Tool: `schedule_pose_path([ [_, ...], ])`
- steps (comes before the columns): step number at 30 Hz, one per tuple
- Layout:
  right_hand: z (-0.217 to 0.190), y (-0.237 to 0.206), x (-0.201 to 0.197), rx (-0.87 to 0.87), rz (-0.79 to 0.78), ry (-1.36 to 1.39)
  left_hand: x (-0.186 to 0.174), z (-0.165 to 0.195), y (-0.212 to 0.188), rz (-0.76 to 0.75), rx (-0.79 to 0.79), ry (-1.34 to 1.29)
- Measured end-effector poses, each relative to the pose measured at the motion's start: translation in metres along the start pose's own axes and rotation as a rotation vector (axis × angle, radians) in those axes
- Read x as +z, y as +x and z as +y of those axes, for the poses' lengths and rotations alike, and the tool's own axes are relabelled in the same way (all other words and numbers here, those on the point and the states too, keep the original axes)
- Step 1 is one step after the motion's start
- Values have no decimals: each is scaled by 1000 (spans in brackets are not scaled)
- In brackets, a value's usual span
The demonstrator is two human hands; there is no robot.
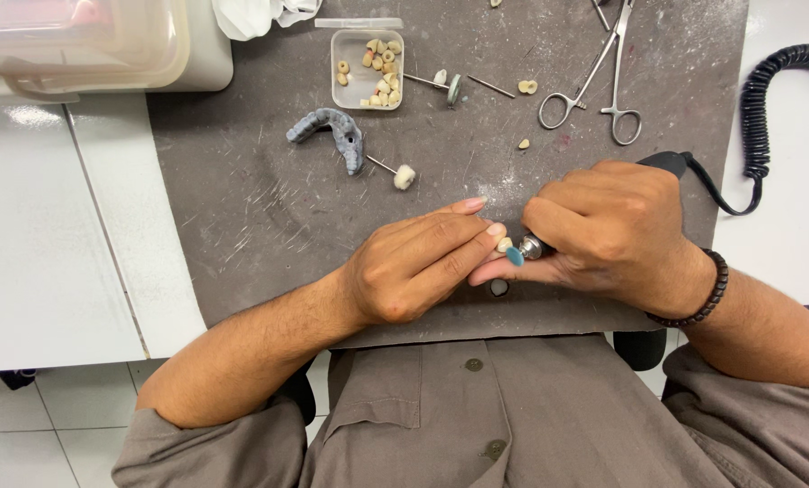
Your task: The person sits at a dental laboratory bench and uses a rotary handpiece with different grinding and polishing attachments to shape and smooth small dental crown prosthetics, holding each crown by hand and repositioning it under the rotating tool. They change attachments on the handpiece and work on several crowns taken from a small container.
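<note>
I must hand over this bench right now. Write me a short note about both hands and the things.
Left hand: pinches a small tooth piece at its fingertips.
Right hand: grips the handpiece, blue tip at the piece.
On the grey mat: tray of pieces, grey arch model, spare burs, forceps.
Done: cannot tell. Left: two loose pieces lie near the forceps.

A white bench (pixel 52 253) runs under the whole scene, glossy enough to throw back soft overhead light. A worn grey mat (pixel 269 217) lies on it — scratched and dusted with pale streaks — spreading out beneath and beyond the hands. Far to the left of them, at the bench's back edge, sits a translucent plastic storage box (pixel 79 41). Below the bench's front edge, lower left, a floor of pale square tiles (pixel 52 411) shows — grout lines faintly visible.
</note>
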State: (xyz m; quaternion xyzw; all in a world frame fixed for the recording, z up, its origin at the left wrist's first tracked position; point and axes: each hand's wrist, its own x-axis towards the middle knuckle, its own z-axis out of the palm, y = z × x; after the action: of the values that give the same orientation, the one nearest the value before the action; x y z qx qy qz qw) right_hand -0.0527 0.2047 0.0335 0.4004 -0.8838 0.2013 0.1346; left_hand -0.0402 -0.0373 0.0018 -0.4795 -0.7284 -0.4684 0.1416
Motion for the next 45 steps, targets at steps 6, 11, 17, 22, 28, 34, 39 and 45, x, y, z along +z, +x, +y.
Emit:
schedule_pose_path([
  [6,1,0,1,5,-16,28,3,-1,0,13,-9,23],
  [11,6,-1,-4,-1,22,49,1,-3,1,-6,-23,4],
  [17,11,4,-8,-13,73,209,7,-1,0,52,-245,-202],
  [22,14,7,-16,-117,79,289,9,-3,-1,80,-392,-301],
  [28,17,7,-9,-155,49,416,7,-4,1,40,-446,-381],
  [34,17,5,-6,-150,69,421,4,-5,3,89,-472,-395],
  [39,16,4,-4,-143,96,394,3,-5,3,95,-436,-391],
  [45,17,4,-7,-159,81,395,3,-5,4,74,-478,-475],
])
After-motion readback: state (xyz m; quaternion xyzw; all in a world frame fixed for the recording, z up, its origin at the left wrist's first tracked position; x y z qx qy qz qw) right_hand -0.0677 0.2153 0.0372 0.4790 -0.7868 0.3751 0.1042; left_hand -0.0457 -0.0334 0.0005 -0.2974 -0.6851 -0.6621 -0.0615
